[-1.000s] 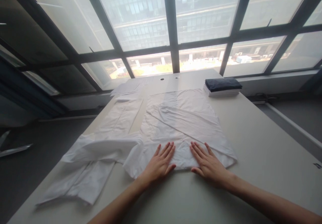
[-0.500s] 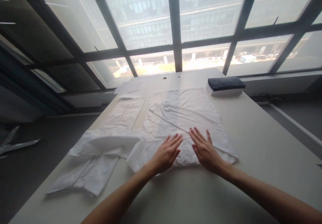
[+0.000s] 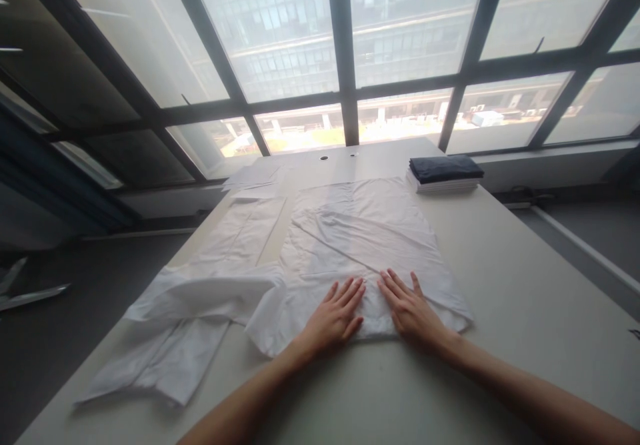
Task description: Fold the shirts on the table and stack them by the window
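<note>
A white garment point(image 3: 360, 231), wrinkled and spread out flat, lies on the white table point(image 3: 515, 298). My left hand point(image 3: 334, 318) rests palm down on its near part, fingers stretched out. Beside it, my right hand point(image 3: 411, 311) lies flat on the same cloth, fingers extended and the thumb side towards the left hand. A narrow gap separates the two hands. To the left, a white sleeve point(image 3: 200, 291) extends from the garment and crosses over another long white cloth piece point(image 3: 155, 358), which looks like part of the same garment.
Folded dark cloth point(image 3: 445, 168) sits on a stack of folded white cloth point(image 3: 447, 186) at the far right. Sheets of white paper point(image 3: 255, 177) lie at the far left of the table. Large windows point(image 3: 295, 125) stand behind it.
Both hands have come down slightly towards me and now press flat on the cloth. The view has shifted a little; the garment keeps its layout.
</note>
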A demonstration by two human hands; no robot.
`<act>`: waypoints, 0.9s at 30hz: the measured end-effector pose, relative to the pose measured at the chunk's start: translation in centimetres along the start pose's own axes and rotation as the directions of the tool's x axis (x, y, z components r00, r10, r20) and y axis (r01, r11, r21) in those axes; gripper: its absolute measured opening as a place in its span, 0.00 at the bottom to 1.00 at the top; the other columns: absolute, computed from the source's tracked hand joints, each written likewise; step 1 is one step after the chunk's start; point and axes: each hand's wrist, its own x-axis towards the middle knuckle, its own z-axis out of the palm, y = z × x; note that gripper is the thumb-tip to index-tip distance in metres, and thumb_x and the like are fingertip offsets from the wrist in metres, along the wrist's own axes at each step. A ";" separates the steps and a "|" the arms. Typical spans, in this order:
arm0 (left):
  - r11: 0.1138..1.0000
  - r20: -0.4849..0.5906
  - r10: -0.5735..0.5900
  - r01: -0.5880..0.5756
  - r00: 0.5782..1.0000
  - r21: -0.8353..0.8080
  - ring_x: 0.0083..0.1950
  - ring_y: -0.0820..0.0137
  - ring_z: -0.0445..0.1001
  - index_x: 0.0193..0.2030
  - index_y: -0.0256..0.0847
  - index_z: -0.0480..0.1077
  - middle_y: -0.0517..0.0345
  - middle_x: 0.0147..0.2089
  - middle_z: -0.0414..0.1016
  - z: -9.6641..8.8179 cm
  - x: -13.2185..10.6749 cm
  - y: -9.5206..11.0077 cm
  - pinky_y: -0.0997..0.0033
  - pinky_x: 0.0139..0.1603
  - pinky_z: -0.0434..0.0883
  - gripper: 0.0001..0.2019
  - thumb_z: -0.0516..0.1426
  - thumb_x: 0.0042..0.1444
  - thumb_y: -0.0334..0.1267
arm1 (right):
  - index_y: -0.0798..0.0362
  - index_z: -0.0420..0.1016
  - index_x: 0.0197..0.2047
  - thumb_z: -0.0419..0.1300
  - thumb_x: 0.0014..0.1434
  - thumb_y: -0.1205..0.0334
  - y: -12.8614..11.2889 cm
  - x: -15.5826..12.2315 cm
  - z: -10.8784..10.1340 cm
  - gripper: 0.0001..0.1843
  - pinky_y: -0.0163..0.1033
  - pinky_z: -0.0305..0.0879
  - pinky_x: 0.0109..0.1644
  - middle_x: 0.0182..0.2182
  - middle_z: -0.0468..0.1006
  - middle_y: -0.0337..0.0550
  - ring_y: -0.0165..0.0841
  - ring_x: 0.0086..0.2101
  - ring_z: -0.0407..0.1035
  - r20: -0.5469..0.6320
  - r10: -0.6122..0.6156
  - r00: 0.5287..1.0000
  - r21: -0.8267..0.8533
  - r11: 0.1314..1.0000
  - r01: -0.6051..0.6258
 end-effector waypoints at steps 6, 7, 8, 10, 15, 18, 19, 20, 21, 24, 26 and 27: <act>1.000 0.017 -0.016 0.016 1.000 0.018 0.79 0.60 0.39 0.78 0.46 0.36 0.53 0.78 0.42 0.2 0.1 0.0 0.49 0.76 0.45 0.33 0.43 0.73 0.51 | 0.55 0.52 0.75 0.49 0.68 0.58 -0.5 0.3 -0.6 0.34 0.65 0.34 0.72 0.74 0.45 0.53 0.46 0.72 0.38 0.007 0.058 0.998 0.019 0.998 -0.058; 1.000 0.015 -0.016 0.016 1.000 0.013 0.79 0.60 0.40 0.78 0.46 0.37 0.52 0.78 0.43 0.2 0.1 -0.1 0.50 0.76 0.45 0.33 0.44 0.73 0.51 | 0.55 0.52 0.75 0.49 0.68 0.56 -0.5 0.3 -0.7 0.34 0.64 0.34 0.72 0.74 0.45 0.53 0.46 0.72 0.39 0.016 0.069 0.997 0.030 0.997 -0.070; 1.000 0.013 -0.015 0.015 1.000 0.007 0.79 0.59 0.40 0.78 0.45 0.37 0.51 0.78 0.43 0.2 0.2 -0.1 0.49 0.76 0.45 0.33 0.44 0.73 0.51 | 0.55 0.52 0.75 0.48 0.69 0.55 -0.5 0.3 -0.7 0.34 0.64 0.35 0.72 0.74 0.46 0.54 0.45 0.72 0.39 0.031 0.079 0.996 0.040 0.996 -0.080; 1.000 0.017 -0.014 0.014 1.000 -0.007 0.78 0.59 0.40 0.78 0.45 0.36 0.51 0.78 0.43 0.1 0.2 0.0 0.49 0.76 0.46 0.34 0.45 0.73 0.51 | 0.56 0.54 0.74 0.48 0.70 0.53 -0.5 0.3 -0.7 0.33 0.63 0.36 0.72 0.73 0.48 0.55 0.45 0.72 0.41 0.065 0.088 0.994 0.057 0.994 -0.092; 0.999 0.005 -0.017 0.017 1.000 -0.033 0.78 0.58 0.41 0.78 0.45 0.37 0.50 0.78 0.44 -0.3 0.3 0.2 0.49 0.76 0.47 0.34 0.46 0.72 0.50 | 0.55 0.54 0.74 0.48 0.70 0.52 -0.5 0.3 -0.7 0.33 0.61 0.37 0.73 0.74 0.45 0.55 0.45 0.72 0.39 0.060 0.098 0.993 0.066 0.993 -0.101; 1.000 0.011 -0.012 0.012 1.000 -0.022 0.78 0.59 0.41 0.78 0.47 0.40 0.52 0.78 0.44 -0.3 0.2 0.2 0.48 0.76 0.47 0.32 0.46 0.72 0.50 | 0.54 0.56 0.73 0.48 0.71 0.52 -0.4 0.3 -0.7 0.32 0.60 0.38 0.73 0.74 0.46 0.55 0.44 0.72 0.39 0.063 0.090 0.994 0.080 0.992 -0.095; 1.000 0.013 -0.012 0.012 1.000 -0.016 0.79 0.59 0.41 0.78 0.47 0.41 0.53 0.78 0.44 -0.2 0.2 0.2 0.48 0.76 0.47 0.32 0.46 0.72 0.50 | 0.54 0.56 0.73 0.47 0.71 0.52 -0.4 0.3 -0.7 0.32 0.59 0.39 0.73 0.74 0.46 0.55 0.44 0.72 0.39 0.062 0.089 0.994 0.086 0.992 -0.094; 1.000 0.012 -0.012 0.012 1.000 -0.012 0.79 0.59 0.40 0.78 0.48 0.41 0.54 0.78 0.44 -0.2 0.2 0.2 0.49 0.76 0.46 0.32 0.46 0.72 0.50 | 0.54 0.57 0.73 0.48 0.71 0.52 -0.3 0.3 -0.7 0.31 0.59 0.39 0.73 0.74 0.47 0.55 0.44 0.72 0.39 0.061 0.089 0.994 0.091 0.991 -0.094; 1.000 0.010 -0.012 0.012 1.000 -0.010 0.79 0.59 0.40 0.78 0.48 0.41 0.54 0.78 0.44 -0.1 0.2 0.1 0.49 0.76 0.46 0.32 0.46 0.72 0.50 | 0.54 0.57 0.73 0.48 0.71 0.52 -0.3 0.3 -0.7 0.31 0.58 0.39 0.73 0.74 0.47 0.55 0.44 0.72 0.39 0.060 0.089 0.994 0.094 0.991 -0.094; 1.000 0.010 -0.016 0.017 1.000 -0.020 0.79 0.60 0.40 0.78 0.47 0.41 0.54 0.78 0.44 0.0 0.1 0.1 0.49 0.76 0.46 0.32 0.46 0.72 0.50 | 0.55 0.58 0.73 0.48 0.71 0.52 -0.2 0.3 -0.5 0.31 0.58 0.40 0.73 0.74 0.48 0.55 0.44 0.72 0.40 0.063 0.088 0.994 0.092 0.991 -0.094; 0.999 0.021 -0.023 0.024 1.000 -0.034 0.79 0.60 0.39 0.78 0.47 0.41 0.54 0.79 0.43 0.0 0.1 0.1 0.48 0.76 0.46 0.32 0.46 0.72 0.50 | 0.55 0.58 0.73 0.48 0.71 0.52 -0.2 0.3 -0.4 0.31 0.59 0.40 0.73 0.74 0.48 0.56 0.44 0.72 0.40 0.060 0.087 0.994 0.089 0.992 -0.092; 0.999 0.028 -0.027 0.028 0.999 -0.042 0.79 0.59 0.39 0.78 0.47 0.41 0.54 0.79 0.43 -0.1 0.1 0.1 0.48 0.76 0.46 0.32 0.46 0.72 0.50 | 0.55 0.58 0.73 0.48 0.71 0.52 -0.1 0.3 -0.3 0.31 0.59 0.40 0.73 0.74 0.48 0.56 0.44 0.72 0.40 0.057 0.086 0.995 0.088 0.992 -0.091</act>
